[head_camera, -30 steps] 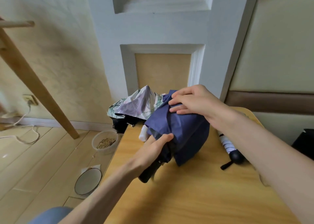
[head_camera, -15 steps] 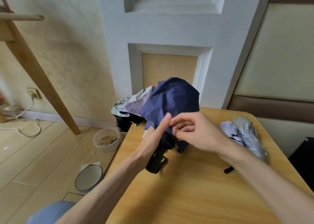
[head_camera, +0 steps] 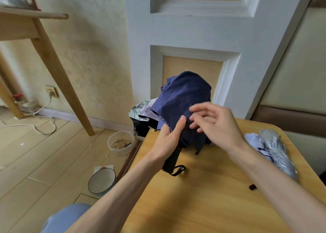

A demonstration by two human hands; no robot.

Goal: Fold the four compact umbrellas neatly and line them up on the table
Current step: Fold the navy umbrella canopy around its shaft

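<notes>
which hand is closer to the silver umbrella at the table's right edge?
Right. The right hand is just left of the silver umbrella, apart from it; the left hand grips the navy umbrella farther left.

Light wood table [head_camera: 202, 206], lower right of the frame. A silver umbrella [head_camera: 277, 149] and a white umbrella [head_camera: 255, 141] are lying side by side along its right edge.

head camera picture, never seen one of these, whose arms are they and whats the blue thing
No machine here: a camera worn on a person's head looks down at their own bare arms. The left hand grips a dark blue umbrella near its black handle, above a table. The right hand, blurred, fingers spread, is at the cloth. A silver umbrella and a pale umbrella lie folded by the table's right edge; a flowery umbrella sits at its far left corner.
</notes>
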